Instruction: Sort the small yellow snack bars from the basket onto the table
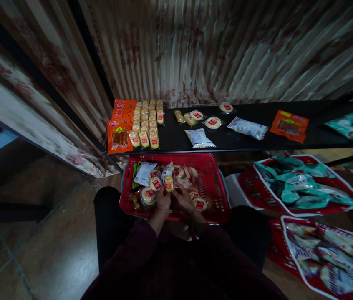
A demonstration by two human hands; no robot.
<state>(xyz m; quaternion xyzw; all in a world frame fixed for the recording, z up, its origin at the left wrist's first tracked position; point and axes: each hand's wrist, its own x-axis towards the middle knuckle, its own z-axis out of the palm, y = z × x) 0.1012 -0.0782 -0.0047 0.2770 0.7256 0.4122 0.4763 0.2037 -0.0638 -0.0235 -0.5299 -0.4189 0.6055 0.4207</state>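
Above the red basket [215, 196] between my knees, my left hand [163, 201] is closed on the lower left of a small yellow wrapped cake [169, 183] with a red and white label. My right hand [184, 200] is closed at the cake's lower right, its fingertips against the wrapper; the dim light blurs the exact grip. Around my hands in the basket lie round wrapped pastries [148, 195] with red labels, several more pastries [189, 173] at the right, and a white-blue packet [144, 173] at the back left.
Across the front runs a black shelf [170, 139]. At its left stand rows of yellow wrapped cakes [145, 121] beside orange packets [119, 135]. Loose packs [200, 138] lie farther right. Two more red baskets, one with green packets [301, 183], one with striped packets [336, 254], stand at my right.
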